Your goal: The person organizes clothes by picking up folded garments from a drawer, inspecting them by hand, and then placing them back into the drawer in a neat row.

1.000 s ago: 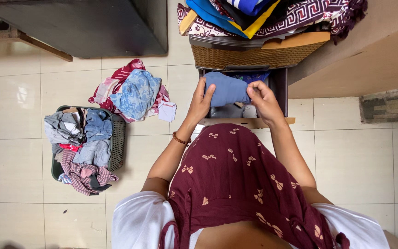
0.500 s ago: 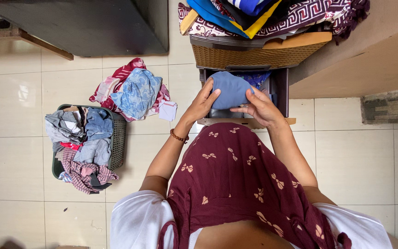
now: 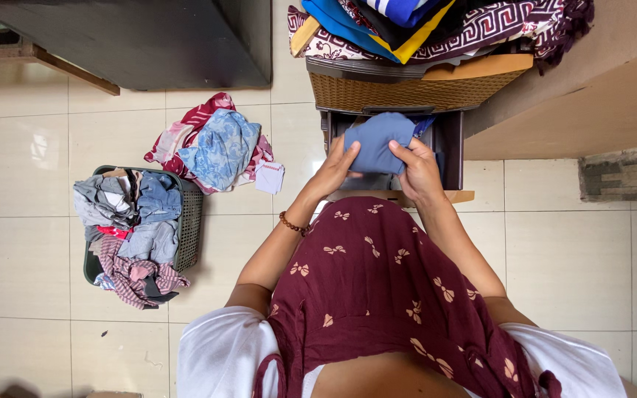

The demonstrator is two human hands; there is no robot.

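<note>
The left hand (image 3: 331, 174) and the right hand (image 3: 418, 171) both hold a folded blue cloth (image 3: 377, 141). The fingers of each hand are closed on its lower edge, one hand on each side. The cloth sits over the open drawer (image 3: 451, 147), which is at 12 o'clock from the person's body.

A second ago the cloth lay lower and more to the left, with the left hand flat on top of it. Half a second ago it was up a bit. Now it stands more upright between the two hands, and the hands are closer together under it. So the cloth has come up and is lined up with the drawer opening, right above the spot where other clothes lie.

There is a bead bracelet (image 3: 291, 223) on the left wrist. A dark red cloth with small bows (image 3: 377, 287) covers the person's lap.

On top of the drawer unit, at 12 o'clock, rests a woven basket (image 3: 399, 90) with a stack of folded clothes (image 3: 436, 22) in many colours.

At 10 o'clock, a small pile of clothes (image 3: 219, 147) lies on the tiled floor (image 3: 576, 258). At 9 o'clock stands a laundry basket (image 3: 188, 221) full of crumpled clothes. Both are well apart from the hands.
</note>
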